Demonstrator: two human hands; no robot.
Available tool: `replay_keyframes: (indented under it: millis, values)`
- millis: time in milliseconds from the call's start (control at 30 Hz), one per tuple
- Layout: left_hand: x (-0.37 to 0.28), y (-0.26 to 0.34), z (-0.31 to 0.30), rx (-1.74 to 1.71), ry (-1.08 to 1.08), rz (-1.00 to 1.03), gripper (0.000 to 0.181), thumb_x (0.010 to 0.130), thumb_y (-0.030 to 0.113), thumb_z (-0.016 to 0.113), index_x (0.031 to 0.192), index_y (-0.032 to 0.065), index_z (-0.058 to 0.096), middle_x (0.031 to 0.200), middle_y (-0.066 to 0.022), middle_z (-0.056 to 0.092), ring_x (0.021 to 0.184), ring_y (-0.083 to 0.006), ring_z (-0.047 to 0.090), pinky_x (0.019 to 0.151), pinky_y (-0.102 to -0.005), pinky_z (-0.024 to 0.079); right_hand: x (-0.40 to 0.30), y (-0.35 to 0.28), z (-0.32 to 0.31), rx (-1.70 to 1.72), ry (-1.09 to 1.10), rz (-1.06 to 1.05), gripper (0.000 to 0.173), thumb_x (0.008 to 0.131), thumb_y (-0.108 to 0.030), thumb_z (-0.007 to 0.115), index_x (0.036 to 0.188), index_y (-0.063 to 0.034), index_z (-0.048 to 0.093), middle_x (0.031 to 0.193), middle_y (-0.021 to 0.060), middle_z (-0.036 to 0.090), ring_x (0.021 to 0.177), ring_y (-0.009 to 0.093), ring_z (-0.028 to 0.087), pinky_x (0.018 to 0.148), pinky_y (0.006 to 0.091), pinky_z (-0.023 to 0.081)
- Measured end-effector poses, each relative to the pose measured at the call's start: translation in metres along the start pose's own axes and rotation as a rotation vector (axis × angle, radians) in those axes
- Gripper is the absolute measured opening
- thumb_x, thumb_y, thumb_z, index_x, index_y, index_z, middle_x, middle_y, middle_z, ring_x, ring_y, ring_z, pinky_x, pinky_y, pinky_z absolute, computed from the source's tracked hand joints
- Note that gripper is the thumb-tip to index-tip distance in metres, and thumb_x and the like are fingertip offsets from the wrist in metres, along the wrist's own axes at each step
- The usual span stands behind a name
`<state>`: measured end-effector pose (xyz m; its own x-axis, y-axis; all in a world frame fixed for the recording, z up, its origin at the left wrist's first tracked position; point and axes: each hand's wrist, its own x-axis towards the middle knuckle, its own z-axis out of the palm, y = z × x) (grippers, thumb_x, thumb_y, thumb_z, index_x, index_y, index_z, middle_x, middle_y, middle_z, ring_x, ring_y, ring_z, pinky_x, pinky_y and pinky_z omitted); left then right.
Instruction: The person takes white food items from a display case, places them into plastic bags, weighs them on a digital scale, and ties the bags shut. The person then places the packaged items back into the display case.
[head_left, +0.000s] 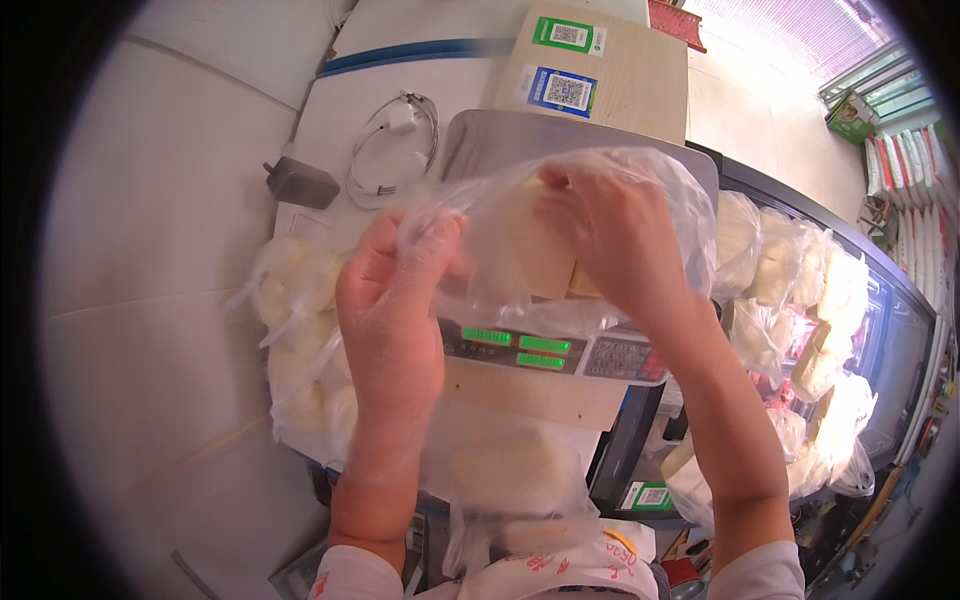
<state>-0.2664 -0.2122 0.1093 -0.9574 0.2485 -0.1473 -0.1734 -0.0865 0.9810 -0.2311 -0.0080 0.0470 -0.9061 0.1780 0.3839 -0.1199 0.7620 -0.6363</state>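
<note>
A clear plastic bag (675, 180) spreads over the metal pan of an electronic price scale (510, 131). My left hand (394, 300) pinches the bag's left edge between thumb and fingers. Pale, flat-sided food blocks (546, 251) show through the film above the lit green displays. My right hand (619, 232) reaches over the pan, its bent fingers blurred at the top of these blocks. Whether those fingers grip a block or the film is unclear. Nearer to my body, another bagged pale block (514, 472) rests in front of the scale.
Bagged round pale pieces (300, 360) lie left of the scale. More bagged blocks (795, 262) cover the dark-framed glass case at right. Behind are a coiled white cable (401, 116), a grey power adapter (304, 182) and a wooden board (630, 67) bearing printed codes.
</note>
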Motion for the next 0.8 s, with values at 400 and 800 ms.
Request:
replay_keyframes:
  millis: [400,800]
  values:
    - [-0.015,0.064,0.008,-0.096,-0.139,0.027,0.019,0.101,0.014,0.069,0.107,-0.0042,0.070,0.086,-0.0044,0.066,0.088,-0.0181,0.065,0.092,-0.0329,0.051,-0.038,-0.080,-0.092,-0.473,0.362,-0.159,0.030,0.085,-0.011,0.082,0.112,-0.0060,0.069,0.094,0.0168,0.072,0.092,0.037,0.069,0.082,0.0445,0.053]
    - [0.023,0.080,0.004,-0.128,-0.521,0.064,0.029,0.103,0.016,0.065,0.125,-0.0030,0.071,0.119,-0.0092,0.074,0.117,-0.0179,0.065,0.110,-0.0363,0.048,-0.006,-0.056,-0.168,0.525,0.034,0.337,0.041,0.093,-0.041,0.080,0.111,-0.0045,0.077,0.106,0.0051,0.073,0.104,0.015,0.065,0.098,0.0338,0.050]
